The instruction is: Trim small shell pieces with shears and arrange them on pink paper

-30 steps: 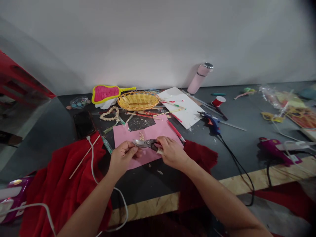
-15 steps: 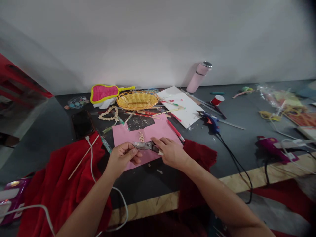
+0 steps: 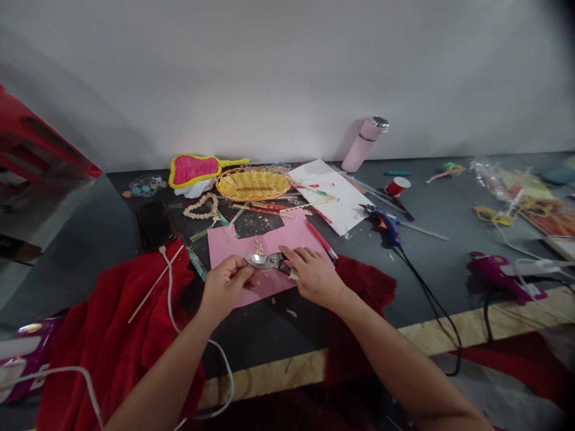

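My right hand [image 3: 315, 276] is wrapped round the handles of a pair of pruning shears [image 3: 268, 261], whose metal blades point left. My left hand [image 3: 227, 286] is closed in a pinch at the blade tip; whatever it holds there is too small to make out. Both hands are over a pink sheet of paper [image 3: 224, 244]. A small pile of pale cut bits [image 3: 259, 246] lies on the sheet just beyond the blades. Farther back on the left is a heart-shaped ring of similar pale pieces [image 3: 200, 206].
A yellow wicker basket [image 3: 254, 184], a pink-and-yellow hand-mirror shape [image 3: 193, 170] and a white board [image 3: 330, 194] lie behind. A blue glue gun [image 3: 384, 224] with a black cord is at right. A phone [image 3: 155, 224] and red cloth [image 3: 117, 299] are at left. A pink flask [image 3: 365, 143] stands by the wall.
The view has shifted slightly. The shears have turned a little, so the blade shows broader and brighter. Both hands keep nearly the same place and grip.
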`<state>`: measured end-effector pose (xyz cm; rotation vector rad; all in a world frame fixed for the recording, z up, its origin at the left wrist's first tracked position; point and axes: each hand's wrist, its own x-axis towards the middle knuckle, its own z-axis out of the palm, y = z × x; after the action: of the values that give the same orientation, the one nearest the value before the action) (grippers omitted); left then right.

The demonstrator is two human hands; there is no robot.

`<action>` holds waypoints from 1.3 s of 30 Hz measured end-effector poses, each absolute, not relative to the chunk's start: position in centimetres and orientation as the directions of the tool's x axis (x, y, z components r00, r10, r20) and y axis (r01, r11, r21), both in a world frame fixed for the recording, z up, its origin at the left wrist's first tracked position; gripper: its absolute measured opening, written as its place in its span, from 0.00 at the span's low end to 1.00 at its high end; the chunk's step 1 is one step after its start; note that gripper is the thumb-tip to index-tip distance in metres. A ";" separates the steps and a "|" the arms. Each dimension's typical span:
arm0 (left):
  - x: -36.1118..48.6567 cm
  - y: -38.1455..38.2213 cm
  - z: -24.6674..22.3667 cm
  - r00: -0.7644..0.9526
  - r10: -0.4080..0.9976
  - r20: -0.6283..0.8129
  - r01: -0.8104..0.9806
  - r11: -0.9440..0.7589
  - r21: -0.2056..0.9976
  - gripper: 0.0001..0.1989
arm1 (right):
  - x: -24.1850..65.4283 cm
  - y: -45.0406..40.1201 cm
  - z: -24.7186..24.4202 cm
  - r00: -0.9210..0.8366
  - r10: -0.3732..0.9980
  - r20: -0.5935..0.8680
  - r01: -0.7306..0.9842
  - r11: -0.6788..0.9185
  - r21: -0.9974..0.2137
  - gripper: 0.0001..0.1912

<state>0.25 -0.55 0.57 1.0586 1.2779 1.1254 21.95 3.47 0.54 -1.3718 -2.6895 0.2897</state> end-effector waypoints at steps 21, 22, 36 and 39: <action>-0.5 -0.4 1.3 0.161 0.935 -0.317 -0.314 0.353 0.882 0.13 | 21.5 2.8 1.4 -0.577 0.810 -0.105 0.801 0.536 -0.267 0.28; -0.4 -0.3 1.2 0.153 0.936 -0.316 -0.312 0.349 0.884 0.13 | 21.4 2.8 1.5 -0.567 0.815 -0.116 0.810 0.527 -0.259 0.28; -0.4 -0.6 1.1 0.047 0.978 -0.205 -0.104 0.209 0.972 0.11 | 22.4 3.6 0.9 -0.643 0.764 -0.051 0.743 0.607 -0.282 0.35; -0.7 -0.5 1.4 0.159 0.958 -0.237 -0.212 0.268 0.940 0.13 | 22.6 3.7 0.8 -0.675 0.737 -0.043 0.706 0.627 -0.329 0.38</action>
<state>-0.67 -0.52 1.38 0.9141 1.0570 1.0296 22.61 3.70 0.76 -1.2208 -2.7465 0.4920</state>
